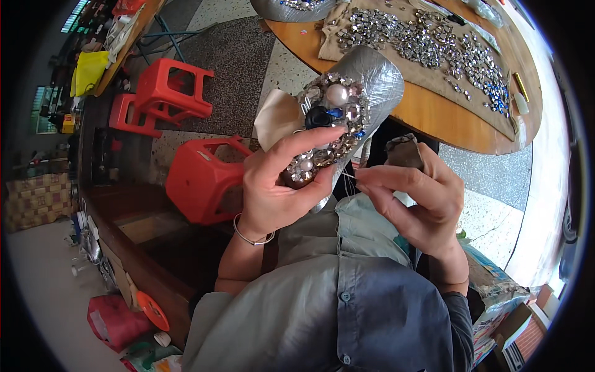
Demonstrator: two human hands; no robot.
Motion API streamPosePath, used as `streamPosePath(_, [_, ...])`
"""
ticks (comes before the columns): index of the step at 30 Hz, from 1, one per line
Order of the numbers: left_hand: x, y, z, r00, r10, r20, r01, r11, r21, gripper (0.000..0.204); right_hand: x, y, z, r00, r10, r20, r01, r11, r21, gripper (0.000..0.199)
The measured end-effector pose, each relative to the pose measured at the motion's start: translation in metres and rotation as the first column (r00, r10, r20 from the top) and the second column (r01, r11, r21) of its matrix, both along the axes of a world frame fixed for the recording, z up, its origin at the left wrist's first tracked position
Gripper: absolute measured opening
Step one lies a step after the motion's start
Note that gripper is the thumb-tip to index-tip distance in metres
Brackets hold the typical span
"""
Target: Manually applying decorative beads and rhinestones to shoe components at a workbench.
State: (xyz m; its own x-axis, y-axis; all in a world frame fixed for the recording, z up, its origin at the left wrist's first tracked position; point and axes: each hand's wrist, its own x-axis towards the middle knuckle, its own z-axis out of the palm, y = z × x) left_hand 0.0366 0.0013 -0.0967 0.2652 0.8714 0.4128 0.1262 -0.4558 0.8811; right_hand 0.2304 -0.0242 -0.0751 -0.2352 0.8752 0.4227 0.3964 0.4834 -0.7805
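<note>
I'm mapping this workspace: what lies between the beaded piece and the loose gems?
In the head view, the silver cylinder, then bare brown cloth.

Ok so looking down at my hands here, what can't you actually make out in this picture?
All in the head view:
- Part of the beaded piece: covered by the left hand.
- The thin pale strand at the right hand: too small to tell needle from thread.
- The brownish thing behind the right fingers: partly hidden by them, kind unclear.
- The grey dish-like thing: cut off by the upper edge.
</note>
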Motion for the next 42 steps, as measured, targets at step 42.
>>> streamPosePath(42, [-0.007, 0.001, -0.001, 0.994, -0.111, 0.003, 0.11, 0.987, -0.119, 0.046, 0.007, 0.003, -0.011, 0.987, 0.064, 0.147, -0.056, 0.997, -0.054, 0.03])
